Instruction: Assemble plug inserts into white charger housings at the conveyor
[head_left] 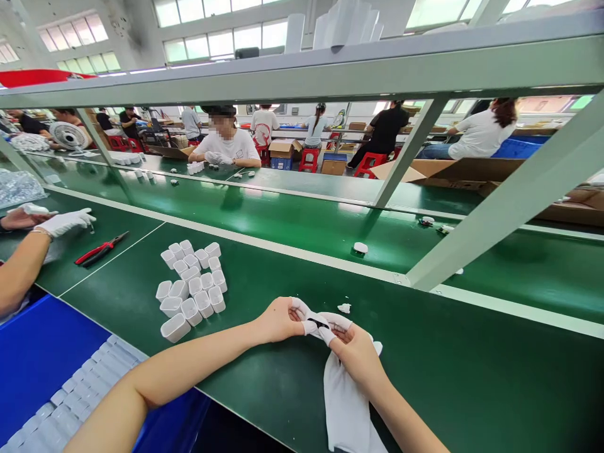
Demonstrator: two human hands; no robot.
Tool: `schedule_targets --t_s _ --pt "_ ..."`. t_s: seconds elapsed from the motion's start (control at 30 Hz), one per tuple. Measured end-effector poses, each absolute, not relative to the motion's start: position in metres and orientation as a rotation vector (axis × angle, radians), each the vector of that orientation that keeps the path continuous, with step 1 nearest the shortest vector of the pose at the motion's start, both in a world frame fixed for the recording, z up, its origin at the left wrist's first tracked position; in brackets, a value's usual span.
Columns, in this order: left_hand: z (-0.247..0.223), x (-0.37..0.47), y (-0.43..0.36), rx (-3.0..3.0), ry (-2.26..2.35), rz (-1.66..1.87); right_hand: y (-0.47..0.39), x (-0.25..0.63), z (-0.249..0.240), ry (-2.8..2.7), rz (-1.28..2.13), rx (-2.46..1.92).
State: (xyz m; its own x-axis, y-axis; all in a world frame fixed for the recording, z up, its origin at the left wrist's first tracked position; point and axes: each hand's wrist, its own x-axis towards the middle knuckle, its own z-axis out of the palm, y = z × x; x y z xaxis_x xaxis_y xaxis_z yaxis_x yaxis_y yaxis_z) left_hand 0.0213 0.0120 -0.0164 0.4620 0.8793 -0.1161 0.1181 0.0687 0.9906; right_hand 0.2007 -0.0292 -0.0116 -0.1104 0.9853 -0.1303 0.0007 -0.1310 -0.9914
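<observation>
Inside the surface's (448, 365) near edge, we pinch a small part (319, 323) between left fingers (299, 306) and right fingers (338, 321), likely light, stiff, best held endwise.

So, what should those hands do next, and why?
Probably turn the small white-and-black piece slightly to check it: the left hand and right hand pinch it from opposite sides, and their fingers cover much of it. Neither hand touches the white cups, so those can likely wait.
</observation>
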Motion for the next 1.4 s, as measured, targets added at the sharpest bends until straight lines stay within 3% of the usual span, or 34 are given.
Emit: schedule_targets --t_s 0.1,0.27,0.43,1.17,1.4 --pt "-0.016 0.020 0.013 1.444 0.929 0.763 -0.028 0.200 -0.004 -1.055 1.506 -1.228" --pt "-0.006 0.016 0.003 1.909 0.814 1.000 -0.039 0.193 0.001 -0.538 1.999 -0.908" --pt "-0.004 0.023 -0.014 2.036 0.804 1.144 -0.049 0.178 -0.003 -0.356 2.179 -0.641" --pt "-0.005 0.030 -0.028 2.112 0.916 1.238 -0.054 0.170 -0.020 -0.401 2.156 -0.688" --pt "-0.002 0.028 -0.025 2.235 0.954 1.277 -0.057 0.173 -0.006 -0.485 2.118 -0.655"
